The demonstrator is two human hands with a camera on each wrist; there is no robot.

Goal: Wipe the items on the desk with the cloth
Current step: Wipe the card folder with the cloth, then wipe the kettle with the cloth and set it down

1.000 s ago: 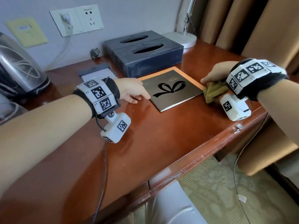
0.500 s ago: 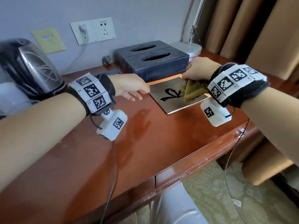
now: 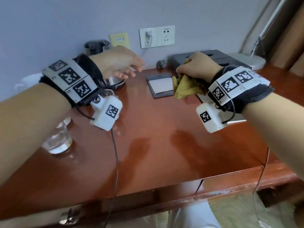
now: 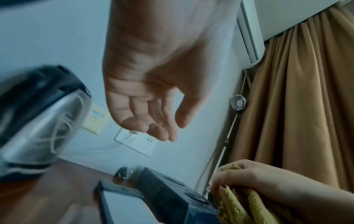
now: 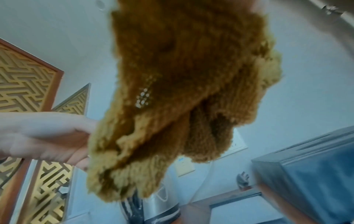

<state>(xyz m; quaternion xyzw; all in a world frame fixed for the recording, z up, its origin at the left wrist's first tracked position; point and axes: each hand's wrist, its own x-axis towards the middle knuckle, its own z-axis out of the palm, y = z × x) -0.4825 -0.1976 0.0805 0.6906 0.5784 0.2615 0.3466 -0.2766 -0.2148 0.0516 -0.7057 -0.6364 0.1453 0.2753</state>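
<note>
My right hand (image 3: 195,66) grips a bunched yellow-brown cloth (image 3: 185,86) and holds it in the air over the right edge of a dark notepad holder (image 3: 160,87), in front of the dark tissue box (image 3: 218,56). The cloth (image 5: 182,91) hangs down and fills the right wrist view. My left hand (image 3: 130,69) hovers above the desk with relaxed fingers, holding nothing, in front of the steel kettle (image 4: 38,113). The left wrist view shows that palm (image 4: 153,106) empty. A clear glass (image 3: 57,139) stands under my left forearm. My right wrist hides the booklet.
Wall sockets (image 3: 156,37) with a plugged-in white cord sit behind the desk (image 3: 148,137). A white lamp base (image 3: 246,60) stands at the back right beside brown curtains (image 3: 286,38). Thin cables trail from both wrist cameras over the desk's front edge.
My right hand lifted the cloth off the booklet and carried it left and back, over the notepad holder. My left hand rose from the booklet's corner toward the kettle. The view swung left.
</note>
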